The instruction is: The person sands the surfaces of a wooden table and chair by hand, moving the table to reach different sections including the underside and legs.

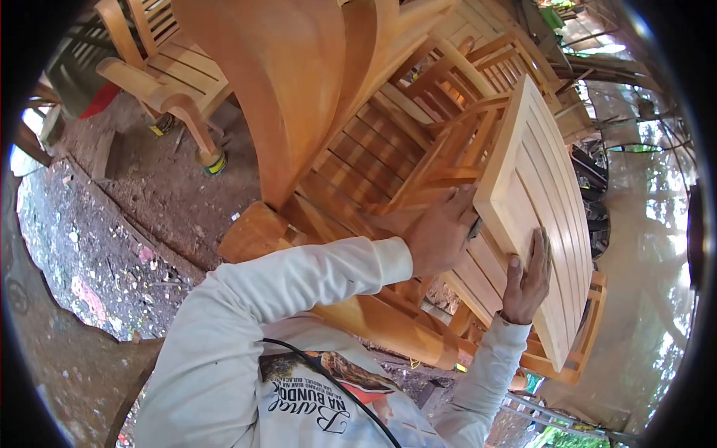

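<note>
My left hand (442, 233) is closed at the near corner of a slatted wooden panel (549, 201), its fingers against the panel's edge. A small dark-edged piece (474, 228) shows at that hand; what it is I cannot make out. My right hand (527, 278) lies on the panel's face, fingers stretched out and thumb apart. The panel is pale, smooth wood with a thick frame, and it stands tilted. Under my left arm runs a wooden chair part (388, 321). Behind my left hand is a slatted seat (373, 153).
A large curved wooden piece (261, 67) rises in front of me. To the left stands another wooden armchair (183, 71), one leg on a tin can (213, 160). More chairs (500, 63) are stacked at the back. The dirt ground (172, 201) is littered with scraps.
</note>
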Demonstrator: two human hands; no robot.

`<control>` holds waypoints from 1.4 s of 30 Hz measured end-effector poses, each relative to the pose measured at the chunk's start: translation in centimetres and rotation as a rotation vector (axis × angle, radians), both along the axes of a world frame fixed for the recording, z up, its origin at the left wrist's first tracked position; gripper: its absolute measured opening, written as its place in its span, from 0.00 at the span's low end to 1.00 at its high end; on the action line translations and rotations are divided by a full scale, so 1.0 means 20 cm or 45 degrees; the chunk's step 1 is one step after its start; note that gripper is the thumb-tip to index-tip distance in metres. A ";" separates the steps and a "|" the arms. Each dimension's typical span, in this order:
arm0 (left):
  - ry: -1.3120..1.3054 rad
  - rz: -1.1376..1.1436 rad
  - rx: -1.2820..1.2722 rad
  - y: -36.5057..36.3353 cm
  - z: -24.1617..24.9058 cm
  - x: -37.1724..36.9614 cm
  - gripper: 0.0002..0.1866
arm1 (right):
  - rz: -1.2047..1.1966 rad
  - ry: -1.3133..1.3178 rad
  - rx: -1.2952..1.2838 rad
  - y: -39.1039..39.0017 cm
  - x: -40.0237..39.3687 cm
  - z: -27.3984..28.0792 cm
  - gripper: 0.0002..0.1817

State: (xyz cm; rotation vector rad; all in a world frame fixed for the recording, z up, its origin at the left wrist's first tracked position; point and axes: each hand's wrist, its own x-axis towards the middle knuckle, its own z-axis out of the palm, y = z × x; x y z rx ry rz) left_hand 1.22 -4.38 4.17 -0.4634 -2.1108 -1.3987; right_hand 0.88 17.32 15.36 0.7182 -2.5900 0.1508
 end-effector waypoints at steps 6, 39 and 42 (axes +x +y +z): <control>-0.082 0.048 0.019 0.04 -0.11 -0.05 0.34 | 0.002 -0.012 -0.024 0.00 0.01 0.00 0.38; -0.975 -0.127 0.109 -0.09 -0.40 -0.02 0.40 | 0.014 0.033 -0.083 -0.02 0.00 -0.02 0.34; -1.230 -0.209 0.016 -0.10 -0.57 -0.02 0.41 | 0.028 0.054 -0.060 -0.01 -0.01 -0.03 0.34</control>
